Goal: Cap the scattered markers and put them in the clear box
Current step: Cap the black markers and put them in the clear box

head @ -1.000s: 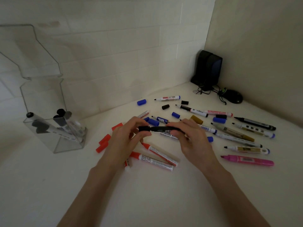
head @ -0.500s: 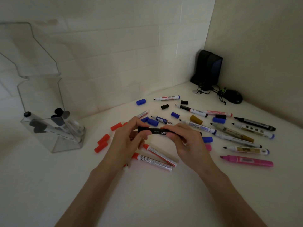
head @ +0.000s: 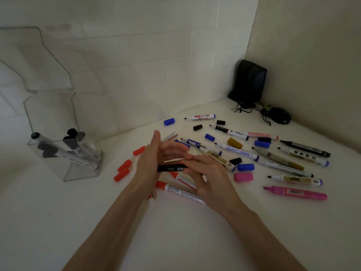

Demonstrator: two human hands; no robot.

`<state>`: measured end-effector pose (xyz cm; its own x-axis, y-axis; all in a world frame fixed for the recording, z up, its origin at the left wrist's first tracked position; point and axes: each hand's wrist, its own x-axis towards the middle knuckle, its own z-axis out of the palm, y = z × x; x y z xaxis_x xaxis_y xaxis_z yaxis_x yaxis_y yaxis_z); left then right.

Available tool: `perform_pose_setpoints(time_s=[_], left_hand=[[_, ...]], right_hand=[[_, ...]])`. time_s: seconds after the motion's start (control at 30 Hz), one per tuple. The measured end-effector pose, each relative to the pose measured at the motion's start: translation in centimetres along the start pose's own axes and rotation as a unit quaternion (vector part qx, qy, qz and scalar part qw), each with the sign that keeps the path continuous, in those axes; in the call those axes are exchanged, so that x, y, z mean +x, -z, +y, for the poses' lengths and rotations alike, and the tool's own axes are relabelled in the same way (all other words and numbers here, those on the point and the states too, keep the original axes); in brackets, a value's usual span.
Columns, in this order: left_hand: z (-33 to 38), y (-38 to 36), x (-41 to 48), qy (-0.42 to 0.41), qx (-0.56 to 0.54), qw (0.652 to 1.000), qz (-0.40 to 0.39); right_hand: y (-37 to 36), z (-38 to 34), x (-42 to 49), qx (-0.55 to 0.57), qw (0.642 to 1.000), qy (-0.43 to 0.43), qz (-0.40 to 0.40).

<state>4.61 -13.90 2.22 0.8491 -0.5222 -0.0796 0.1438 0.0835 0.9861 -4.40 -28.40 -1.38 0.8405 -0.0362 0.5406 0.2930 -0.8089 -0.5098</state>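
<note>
White tabletop [head: 58, 212]: 3 red caps [head: 125, 165] (loose), flat left hand [head: 151, 163] pressing 1 black marker [head: 172, 168], right hand [head: 212, 179] pinching it.

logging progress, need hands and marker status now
Left hand open, palm against black marker end. Right hand grips it. Red caps lie between hands and clear box.

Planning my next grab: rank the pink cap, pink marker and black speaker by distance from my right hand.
1. Pink cap, just right of the right hand.
2. Pink marker, farther right.
3. Black speaker, back corner.
</note>
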Motion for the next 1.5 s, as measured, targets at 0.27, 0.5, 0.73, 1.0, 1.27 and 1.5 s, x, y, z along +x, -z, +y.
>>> perform_pose_setpoints(time_s=[0.27, 0.5, 0.73, 1.0, 1.27, 1.5], left_hand=[[-0.6, 0.6, 0.7, -0.040, 0.035, 0.998, -0.016], [0.3, 3.7, -0.4, -0.180, 0.149, 0.972, 0.030], [0.5, 4.2, -0.8, -0.188, 0.111, 0.973, 0.077], [2.4, 5.8, -2.0, -0.233, 0.037, 0.950, 0.204], [9.5, 10.2, -5.7, -0.390, 0.045, 0.864, 0.313], [15.1, 15.7, -9.2, -0.471, 0.149, 0.768, 0.408]], right_hand=[[-0.3, 0.1, 0.3, 0.046, 0.998, -0.039, -0.023], [0.6, 0.6, 0.9, 0.078, 0.991, -0.102, 0.039], [1.4, 0.6, 0.9, 0.113, 0.983, -0.139, 0.036], [4.2, 2.9, 0.9, 0.171, 0.885, -0.312, 0.300], [2.8, 1.9, 0.9, 0.136, 0.934, -0.246, 0.221], [0.0, -0.9, 3.3, 0.060, 0.986, -0.141, 0.059]])
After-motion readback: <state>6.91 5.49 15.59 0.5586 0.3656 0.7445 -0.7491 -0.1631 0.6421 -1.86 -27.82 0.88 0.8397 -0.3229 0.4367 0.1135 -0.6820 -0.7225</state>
